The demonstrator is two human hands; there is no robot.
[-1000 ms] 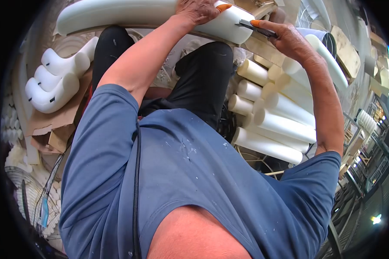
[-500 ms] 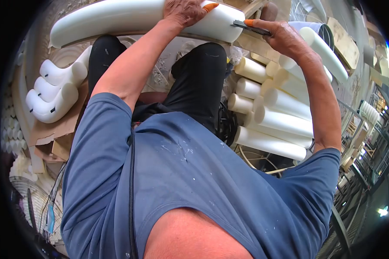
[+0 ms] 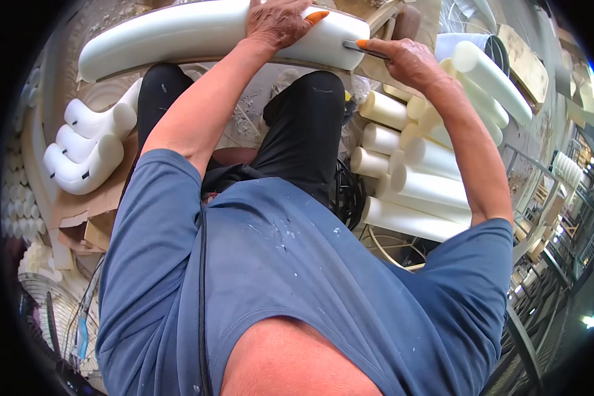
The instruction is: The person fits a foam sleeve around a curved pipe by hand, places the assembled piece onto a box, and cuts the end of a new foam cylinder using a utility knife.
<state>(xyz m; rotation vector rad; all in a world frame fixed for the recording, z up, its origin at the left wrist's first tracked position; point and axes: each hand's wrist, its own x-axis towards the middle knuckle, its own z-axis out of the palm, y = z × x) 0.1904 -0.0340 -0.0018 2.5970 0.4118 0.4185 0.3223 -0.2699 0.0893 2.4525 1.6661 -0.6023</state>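
Observation:
A long, curved white cylinder piece point(image 3: 178, 33), smooth like foam or plastic, lies across the top of the view beyond my knees. My left hand point(image 3: 277, 25) grips it from above; the thumb wears an orange cover and some fingertips are cut off by the frame edge. Near the cylinder's right end, my right hand point(image 3: 412, 63) is closed around a knife point(image 3: 371, 51), its handle mostly hidden by the fingers. The metal tip touches or hovers just over the white surface; I cannot tell which. Another orange cover is on a right-hand digit.
Several white and cream cylinders point(image 3: 432, 188) are stacked to the right. Curved white pieces with black marks point(image 3: 89, 148) rest on a cardboard box point(image 3: 86, 204) at left. A wooden board point(image 3: 518, 63) is at upper right. Scraps litter the floor between my legs.
My right hand has moved left and slightly down with the knife, its tip now farther in from the cylinder's right end. The left hand keeps its hold on the cylinder.

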